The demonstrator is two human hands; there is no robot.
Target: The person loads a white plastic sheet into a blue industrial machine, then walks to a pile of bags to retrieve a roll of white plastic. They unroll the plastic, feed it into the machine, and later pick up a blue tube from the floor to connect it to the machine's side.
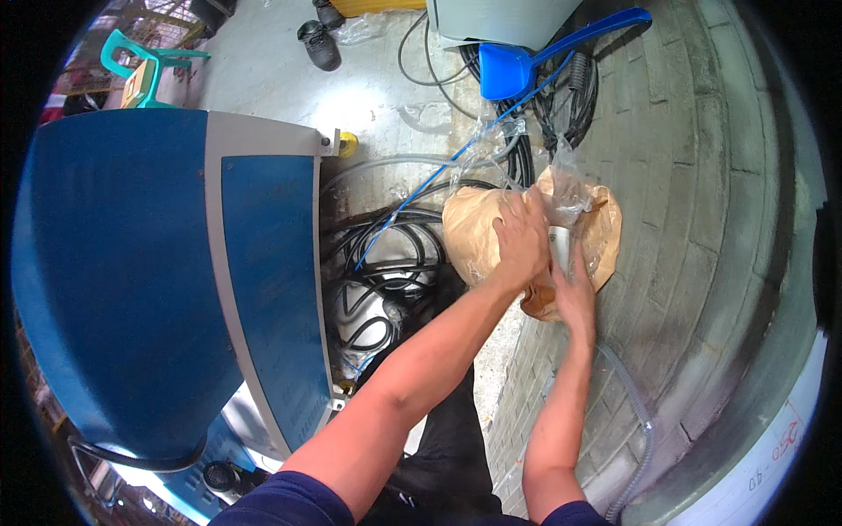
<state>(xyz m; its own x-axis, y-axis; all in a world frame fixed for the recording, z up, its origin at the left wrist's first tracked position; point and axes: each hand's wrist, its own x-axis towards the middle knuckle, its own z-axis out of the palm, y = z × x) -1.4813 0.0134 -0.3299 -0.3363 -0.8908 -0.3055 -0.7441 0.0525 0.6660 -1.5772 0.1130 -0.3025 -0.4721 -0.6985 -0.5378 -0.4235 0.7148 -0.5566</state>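
In front of me, beside the wall, is a crumpled brown paper bag (474, 226), its mouth spread wide. My left hand (524, 235) lies over the bag's near-left side, fingers closed over the edge of its mouth. At the mouth, my right hand (574, 294) has its fingers around a smooth white piece (560, 241); its lower end is hidden, so its kind cannot be told. Crinkled clear plastic (568, 188) sticks up from the bag just beyond both hands. What lies deeper inside is hidden.
A blue machine cabinet (267, 289) stands at my left. Black cables (395, 237) lie coiled between it and the bag. Farther off are a blue dustpan (509, 74), a grey cabinet (500, 19), shoes (320, 48) and a green chair (149, 66). A block wall (675, 245) rises at right.
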